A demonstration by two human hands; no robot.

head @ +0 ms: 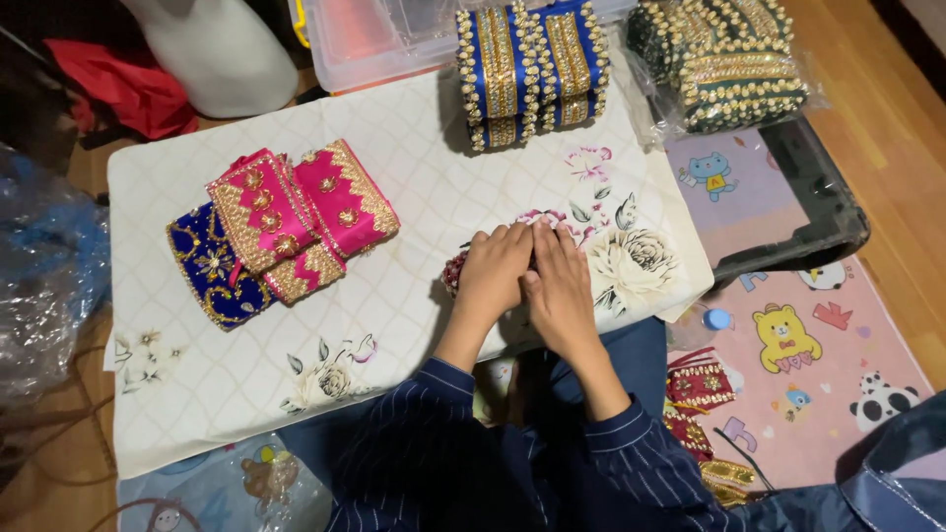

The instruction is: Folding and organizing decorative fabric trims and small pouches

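Head view, biggest first: white quilted floral cloth (394, 325) spread flat over a low board as the work surface, its front edge at the person's lap, its right edge over a pastel cartoon play mat (838, 365). Clear plastic storage bin (365, 39) sits at the far edge. Blue-and-gold beaded bangle stacks (532, 74) stand beside it; green-and-gold beaded bangle stacks (724, 59) sit in clear wrap off the cloth's far right corner. Pink and navy embroidered fabric cuffs (281, 227) lie overlapped left of centre, likely parked clear of the hands. Left hand (493, 276) and right hand (560, 286) press together, both clenched over a small red beaded piece (454, 269), only its edge showing left of the left hand. Open cloth lies front-left; right edge is close.
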